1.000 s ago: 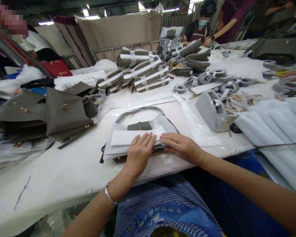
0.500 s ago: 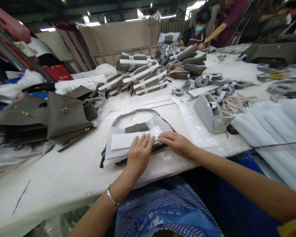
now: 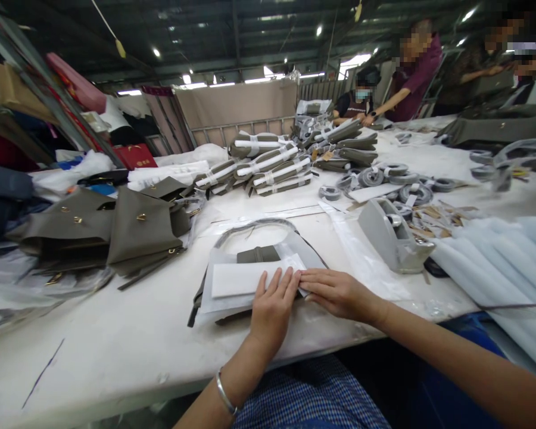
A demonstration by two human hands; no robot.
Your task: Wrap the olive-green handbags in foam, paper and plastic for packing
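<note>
A flat olive-grey bag (image 3: 255,255) wrapped in white foam paper (image 3: 245,277) lies at the near edge of the white table (image 3: 116,333). My left hand (image 3: 273,307), a bracelet on its wrist, rests flat on the paper's right end with fingers stretched out. My right hand (image 3: 337,292) lies flat beside it, fingertips pressing the same right edge of the paper. Neither hand holds anything. A curved grey handle (image 3: 254,225) loops behind the bag.
A grey tape dispenser (image 3: 393,235) stands to the right, with white foam sheets (image 3: 495,262) beyond. Unwrapped olive bags (image 3: 134,229) lie at left. Wrapped bundles (image 3: 268,164) and coiled straps (image 3: 379,179) fill the back. Other people (image 3: 411,65) work at the far end.
The camera has tilted up, so the table and hands sit lower in view. Both hands stay flat on the wrapped bag's right end, drawn slightly closer together.
</note>
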